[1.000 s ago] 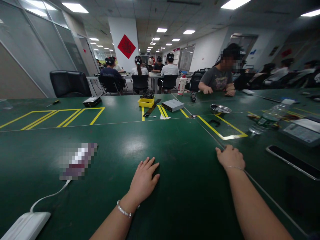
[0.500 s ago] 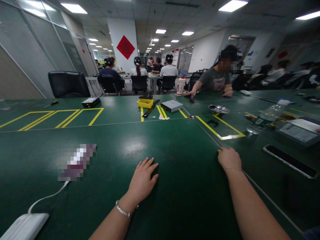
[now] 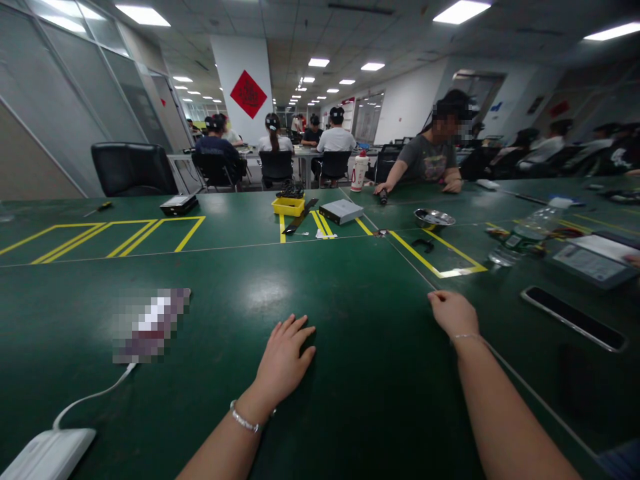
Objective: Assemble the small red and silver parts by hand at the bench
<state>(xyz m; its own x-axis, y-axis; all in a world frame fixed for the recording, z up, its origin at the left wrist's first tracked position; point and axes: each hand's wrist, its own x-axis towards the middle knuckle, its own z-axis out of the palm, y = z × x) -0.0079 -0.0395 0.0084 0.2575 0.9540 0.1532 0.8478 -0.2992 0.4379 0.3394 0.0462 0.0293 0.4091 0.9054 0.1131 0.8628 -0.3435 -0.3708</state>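
Note:
My left hand (image 3: 286, 357) lies palm down on the green tabletop (image 3: 360, 400), fingers spread, with nothing in it. To its right, my right hand (image 3: 455, 313) rests with curled fingers beside a thin seam in the table. Nothing shows in its grip, though the underside is hidden. The nearest thing to that hand is a dark phone (image 3: 573, 319) lying to its right. Left of my left hand is a blurred-out flat device (image 3: 153, 327), joined by a white cable (image 3: 95, 395) to a white block (image 3: 50, 453).
Beyond my hands are a yellow tray (image 3: 289, 207), a grey box (image 3: 341, 211), a metal bowl (image 3: 435, 217), a black curved piece (image 3: 423, 246), a water bottle (image 3: 525, 233) and a grey metal unit (image 3: 593, 260). Across the table, a person (image 3: 430, 157) has one hand on a dark object (image 3: 383, 197).
The view has shifted slightly, so the table items sit a little further left. My right hand has moved slightly left, its fingertips showing more; my left hand stays put.

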